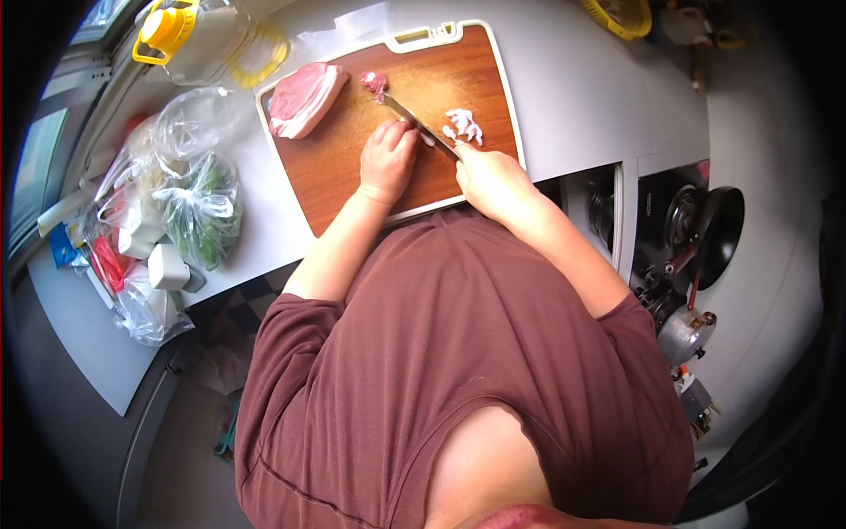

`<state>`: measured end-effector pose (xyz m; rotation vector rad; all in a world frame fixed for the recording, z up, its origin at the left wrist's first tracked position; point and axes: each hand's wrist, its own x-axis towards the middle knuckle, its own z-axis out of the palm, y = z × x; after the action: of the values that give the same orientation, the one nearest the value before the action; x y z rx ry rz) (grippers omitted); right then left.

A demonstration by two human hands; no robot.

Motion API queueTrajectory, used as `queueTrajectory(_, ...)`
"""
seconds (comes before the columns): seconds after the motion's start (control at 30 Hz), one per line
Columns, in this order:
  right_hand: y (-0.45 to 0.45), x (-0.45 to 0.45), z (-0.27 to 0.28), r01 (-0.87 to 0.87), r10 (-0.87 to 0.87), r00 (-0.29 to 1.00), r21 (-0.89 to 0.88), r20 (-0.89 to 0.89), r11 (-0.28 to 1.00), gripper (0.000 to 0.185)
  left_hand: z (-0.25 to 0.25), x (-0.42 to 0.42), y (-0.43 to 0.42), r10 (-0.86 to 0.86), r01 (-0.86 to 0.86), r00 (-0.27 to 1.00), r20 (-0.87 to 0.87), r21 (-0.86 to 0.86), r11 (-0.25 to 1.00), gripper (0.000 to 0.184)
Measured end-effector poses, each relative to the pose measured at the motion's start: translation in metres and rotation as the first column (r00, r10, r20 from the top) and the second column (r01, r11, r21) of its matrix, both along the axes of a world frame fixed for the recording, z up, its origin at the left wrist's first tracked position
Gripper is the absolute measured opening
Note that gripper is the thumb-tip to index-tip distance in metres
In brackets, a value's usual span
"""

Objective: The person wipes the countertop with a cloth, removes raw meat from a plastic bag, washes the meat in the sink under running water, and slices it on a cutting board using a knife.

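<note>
My right hand is closed round the handle of a kitchen knife, whose blade slants up and left across the wooden cutting board. Right beside the blade, my left hand rests on the board with its fingers curled down; whatever lies under them is hidden. A small pale piece shows by the blade near these fingertips. Past the knife's tip sits a small chunk of red meat. White fat scraps lie on the board's right part. A thick slab of pork lies at its upper left.
Left of the board stand clear plastic bags, one with green vegetables. A large oil bottle with a yellow cap is at the back left. A yellow basket is at the top right. A black pan and a metal pot are at the right.
</note>
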<state>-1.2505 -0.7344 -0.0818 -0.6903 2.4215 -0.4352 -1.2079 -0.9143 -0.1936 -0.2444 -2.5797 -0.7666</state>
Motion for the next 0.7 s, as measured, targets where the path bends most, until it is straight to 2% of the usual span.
queueTrajectory(0.17,-0.003,-0.005,-0.002,-0.022,0.02,0.999,0.042,0.036,0.999,0.019,0.001,-0.001,0.0,0.009,-0.009,1.0,0.001,0.014,1.0,0.014)
queueTrajectory(0.27,-0.003,-0.006,-0.005,0.056,-0.056,0.994,0.004,0.095,0.998,0.019,0.002,-0.002,0.001,0.021,-0.02,1.0,-0.009,0.018,1.0,0.014)
queueTrajectory(0.37,-0.007,-0.01,-0.004,-0.019,0.012,0.997,0.097,0.079,0.995,0.02,0.003,-0.002,0.001,0.029,-0.029,1.0,0.003,0.032,0.999,0.014)
queueTrajectory(0.47,-0.007,-0.012,-0.016,-0.006,0.004,0.999,0.042,0.036,0.999,0.02,0.001,-0.002,-0.001,0.014,-0.015,1.0,0.026,0.047,0.999,0.014)
queueTrajectory(0.57,-0.011,-0.017,-0.016,0.006,-0.007,0.998,0.003,0.066,1.0,0.021,0.002,-0.002,-0.001,0.032,-0.033,0.999,0.018,0.05,0.998,0.013)
queueTrajectory(0.7,-0.025,-0.025,-0.034,0.002,-0.002,0.998,0.011,0.062,1.0,0.021,-0.002,-0.001,-0.002,0.033,-0.034,0.999,0.026,0.056,0.998,0.013)
